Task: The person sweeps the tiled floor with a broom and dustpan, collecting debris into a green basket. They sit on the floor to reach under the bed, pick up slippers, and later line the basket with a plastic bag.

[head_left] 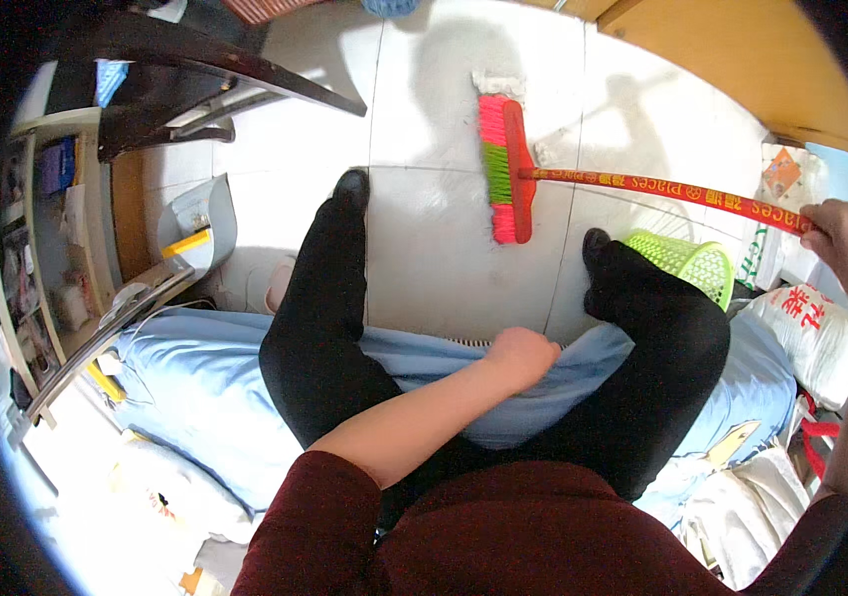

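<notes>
A red broom (520, 189) with pink and green bristles has its head at the white tiled floor. Its printed red handle runs to the right, where my right hand (846, 243) grips it with the fingers wrapped round. My left hand (525, 360) is a closed fist above the light blue bed sheet (503, 422), between my knees. Nothing sticks out of that fist; its fingertips are turned away from view. A greyish-white clump (498, 83) lies just beyond the far end of the bristles.
A green perforated basket (687, 260) stands beside my right foot, near a white bag (806, 338). At left are a grey dustpan (200, 228), a shelf (66, 238) and a dark chair (245, 74). A wooden cabinet (752, 60) borders the far right.
</notes>
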### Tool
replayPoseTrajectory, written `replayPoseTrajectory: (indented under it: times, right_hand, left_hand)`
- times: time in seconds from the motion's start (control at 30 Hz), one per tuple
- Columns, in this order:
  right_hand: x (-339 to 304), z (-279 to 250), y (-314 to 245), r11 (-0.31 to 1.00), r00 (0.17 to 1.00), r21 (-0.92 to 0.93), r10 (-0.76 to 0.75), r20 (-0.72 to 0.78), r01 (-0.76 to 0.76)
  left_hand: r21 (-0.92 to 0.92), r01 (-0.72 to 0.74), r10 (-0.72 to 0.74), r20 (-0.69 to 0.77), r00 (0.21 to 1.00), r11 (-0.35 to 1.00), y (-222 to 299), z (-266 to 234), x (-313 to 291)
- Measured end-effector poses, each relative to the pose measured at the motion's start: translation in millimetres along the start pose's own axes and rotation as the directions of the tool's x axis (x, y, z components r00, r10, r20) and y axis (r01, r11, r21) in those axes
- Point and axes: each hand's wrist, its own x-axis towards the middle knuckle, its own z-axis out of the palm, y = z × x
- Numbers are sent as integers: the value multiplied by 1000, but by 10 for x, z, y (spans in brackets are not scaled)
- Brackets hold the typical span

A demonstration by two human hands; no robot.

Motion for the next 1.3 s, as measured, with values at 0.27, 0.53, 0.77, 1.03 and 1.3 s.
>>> replayPoseTrajectory:
  times: [0.27, 0.53, 0.77, 1.03, 1.3]
  right_hand:
    - [-856, -18, -392, 979, 991, 167, 126, -42, -118]
    - [296, 128, -1605, 984, 966, 140, 76, 248, -113]
    - [132, 283, -948, 972, 938, 24, 220, 267, -235]
    - [-882, 167, -406, 899, 893, -51, 437, 102, -434]
    - [-1797, 993, -32, 682, 870, 544, 430, 242, -489]
  left_hand:
    - [39, 128, -112, -289, 951, 991, 65, 136, -315]
    - [-91, 258, -273, -370, 888, 962, 65, 267, -1173]
    - [-169, 320, -359, -313, 879, 932, -14, 372, -1310]
    - [-214, 318, -366, -244, 898, 924, -116, 409, -1144]
    - [-212, 132, -227, -531, 816, 968, 38, 302, -1254]
